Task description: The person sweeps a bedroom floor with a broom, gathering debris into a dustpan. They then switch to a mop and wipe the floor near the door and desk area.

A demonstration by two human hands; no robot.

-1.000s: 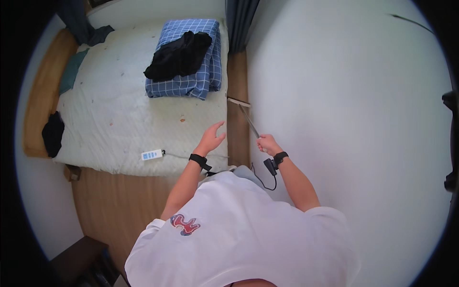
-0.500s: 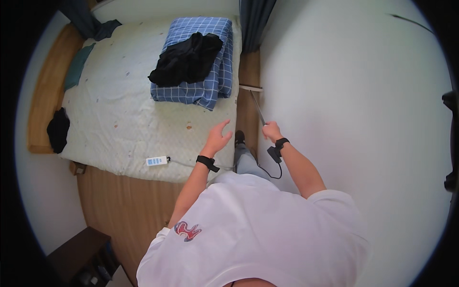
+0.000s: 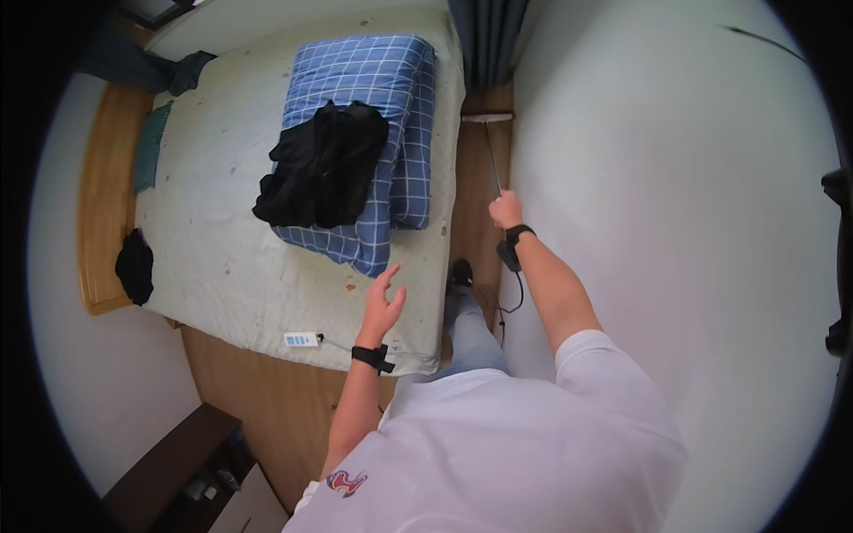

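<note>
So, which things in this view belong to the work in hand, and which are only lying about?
Work in hand: long-handled tool, gripped in the right hand; floor strip around its flat head.

Apparently just lying about: blue checked quilt; black garment on it; white corded box; black cloth by headboard.

1. The T-shirt [image 3: 515,453] is white and loose, and its sleeves [image 3: 586,351] are short.
2. At the left of the chest, there is a small emblem [image 3: 346,482], in red and dark blue.
3. The left wrist strap [image 3: 371,357] is black.
4. The right wrist strap [image 3: 518,233] is also black; beside it is a black box [image 3: 508,256] with a thin, curved black cable [image 3: 521,289].
5. The trousers [image 3: 475,338] are pale blue.
6. The visible shoe [image 3: 461,273] is dark.
</note>
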